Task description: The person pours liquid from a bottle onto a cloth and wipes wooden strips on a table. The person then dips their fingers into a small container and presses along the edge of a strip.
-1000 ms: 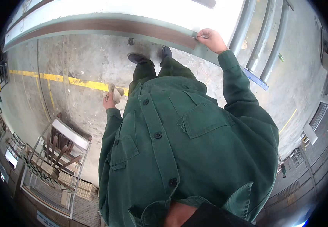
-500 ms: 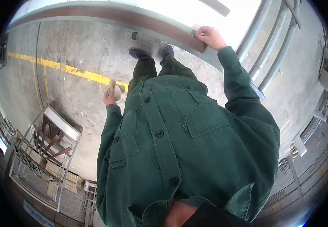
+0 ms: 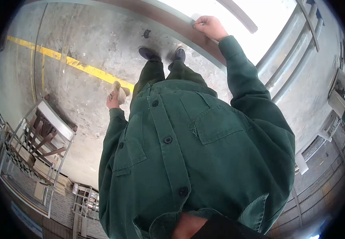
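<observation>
A long brown strip [image 3: 172,26] with pale green edges runs along the front of a bright white surface [image 3: 236,36]. At the strip's upper edge, my right hand [image 3: 211,28] has its fingers pinched together; whatever lies between the fingertips is too small to name. Down at my left side, my left hand [image 3: 113,100] is wrapped round a beige cloth [image 3: 120,92], which bulges out past the fingers over the floor.
A second brown strip [image 3: 239,15] lies on the white surface. Grey-blue rails [image 3: 286,59] stand at the upper right. A metal rack [image 3: 41,139] with brown and pale pieces is at the lower left. A yellow line [image 3: 81,68] crosses the concrete floor.
My right hand has shifted a little left and up in view, along the brown strip. More of the second strip shows. My left hand keeps its hold on the cloth.
</observation>
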### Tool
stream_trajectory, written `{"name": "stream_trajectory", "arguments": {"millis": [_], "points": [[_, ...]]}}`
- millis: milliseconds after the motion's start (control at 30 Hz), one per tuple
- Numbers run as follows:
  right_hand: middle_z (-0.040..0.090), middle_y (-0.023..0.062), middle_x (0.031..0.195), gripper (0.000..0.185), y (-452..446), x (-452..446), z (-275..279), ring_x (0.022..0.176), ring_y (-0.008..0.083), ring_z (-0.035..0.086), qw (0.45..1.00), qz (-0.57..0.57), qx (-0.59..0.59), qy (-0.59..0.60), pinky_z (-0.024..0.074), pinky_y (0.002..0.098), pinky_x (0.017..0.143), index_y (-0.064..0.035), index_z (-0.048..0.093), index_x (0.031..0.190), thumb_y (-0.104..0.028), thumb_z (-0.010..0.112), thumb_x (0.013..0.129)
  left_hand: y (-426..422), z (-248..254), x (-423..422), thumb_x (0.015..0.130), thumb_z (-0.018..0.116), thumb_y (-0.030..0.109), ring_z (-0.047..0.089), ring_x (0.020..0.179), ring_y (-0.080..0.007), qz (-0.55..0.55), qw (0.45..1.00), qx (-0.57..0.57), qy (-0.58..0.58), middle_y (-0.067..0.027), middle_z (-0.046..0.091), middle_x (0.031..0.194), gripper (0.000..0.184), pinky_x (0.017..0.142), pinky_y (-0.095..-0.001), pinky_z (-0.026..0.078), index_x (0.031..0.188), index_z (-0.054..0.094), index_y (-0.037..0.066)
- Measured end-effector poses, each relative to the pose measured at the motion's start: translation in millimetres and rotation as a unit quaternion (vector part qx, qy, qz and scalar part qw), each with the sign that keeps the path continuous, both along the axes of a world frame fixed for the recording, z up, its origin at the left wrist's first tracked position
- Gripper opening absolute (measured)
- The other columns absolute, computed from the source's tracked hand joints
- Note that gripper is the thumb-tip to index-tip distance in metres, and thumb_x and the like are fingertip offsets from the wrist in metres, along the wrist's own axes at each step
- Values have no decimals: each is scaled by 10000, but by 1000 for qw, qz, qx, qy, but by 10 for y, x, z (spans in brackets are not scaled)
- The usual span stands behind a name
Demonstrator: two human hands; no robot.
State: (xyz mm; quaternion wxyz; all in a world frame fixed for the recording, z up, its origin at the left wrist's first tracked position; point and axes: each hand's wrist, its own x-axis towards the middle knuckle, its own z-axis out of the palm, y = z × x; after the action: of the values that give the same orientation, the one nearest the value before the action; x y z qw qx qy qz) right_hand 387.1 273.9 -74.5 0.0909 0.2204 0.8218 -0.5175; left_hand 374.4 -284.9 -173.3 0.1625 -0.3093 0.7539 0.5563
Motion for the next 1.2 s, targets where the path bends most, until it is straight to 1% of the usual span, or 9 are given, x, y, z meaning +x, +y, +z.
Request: {"name": "stream_trajectory", "arguments": {"millis": [233, 300, 433, 533, 633, 767, 967, 1033, 1200], "points": [[649, 86, 729, 225, -79, -586, -138, 694, 167, 608, 999, 35, -15, 10, 482, 293, 694, -35, 682, 839, -218, 660, 710, -84, -8, -37, 770, 693, 91, 588, 876, -165, 25, 1000, 15, 4, -91, 622, 975, 305, 768, -287, 482, 1034, 599, -28], [650, 88, 726, 227, -125, -736, -88, 691, 168, 612, 999, 42, -18, 8, 484, 295, 689, -36, 683, 839, -219, 659, 709, -80, 32, -41, 774, 690, 91, 586, 876, -163, 13, 1000, 14, -1, -89, 621, 969, 293, 768, -286, 481, 1025, 600, -30], [657, 106, 737, 235, -118, -764, -108, 698, 201, 630, 998, 56, 30, 12, 494, 311, 691, -35, 684, 838, -220, 653, 697, -59, 23, -21, 774, 694, 99, 584, 866, -158, 18, 999, 21, 18, -83, 622, 951, 280, 763, -281, 480, 1008, 605, -26], [659, 119, 756, 250, -110, -599, 93, 712, 220, 633, 994, 69, 85, -8, 498, 319, 702, -36, 684, 844, -224, 651, 682, -97, -47, 5, 778, 678, 85, 586, 907, -176, 16, 1000, 12, 0, -103, 612, 1026, 383, 783, -291, 478, 1114, 558, -56], [663, 131, 784, 262, -26, -367, 120, 739, 239, 637, 989, 84, 120, 0, 500, 331, 715, -35, 684, 846, -227, 649, 671, -27, -35, 46, 779, 695, 127, 582, 855, -151, 0, 1000, -4, 16, -76, 621, 940, 282, 759, -273, 477, 1000, 610, -25], [665, 147, 821, 261, 69, -107, 190, 779, 273, 636, 991, 83, 90, -59, 498, 347, 747, -34, 686, 841, -230, 638, 674, 85, 13, 74, 781, 692, 137, 583, 850, -145, -17, 1000, -2, 17, -74, 622, 941, 299, 758, -269, 476, 1011, 606, -32], [661, 162, 823, 235, 110, 222, 247, 785, 292, 635, 989, 75, 125, -35, 498, 352, 748, -30, 682, 816, -208, 630, 671, 146, -8, 65, 767, 702, 143, 582, 859, -151, -22, 999, -6, 23, -78, 621, 956, 334, 766, -275, 473, 1029, 601, -37], [660, 163, 823, 228, 125, 330, 272, 783, 291, 635, 990, 66, 116, -45, 498, 353, 745, -29, 681, 814, -199, 626, 673, 96, -121, 63, 758, 711, 147, 582, 862, -154, -17, 999, -15, 43, -81, 620, 963, 344, 769, -277, 471, 1027, 600, -37], [658, 161, 813, 203, 198, 671, 291, 774, 289, 634, 992, 44, 97, -71, 499, 355, 732, -26, 673, 804, -174, 612, 679, 153, -35, 6, 745, 724, 146, 575, 874, -155, -43, 999, 10, 9, -91, 618, 982, 378, 778, -280, 466, 1042, 594, -49]]}}
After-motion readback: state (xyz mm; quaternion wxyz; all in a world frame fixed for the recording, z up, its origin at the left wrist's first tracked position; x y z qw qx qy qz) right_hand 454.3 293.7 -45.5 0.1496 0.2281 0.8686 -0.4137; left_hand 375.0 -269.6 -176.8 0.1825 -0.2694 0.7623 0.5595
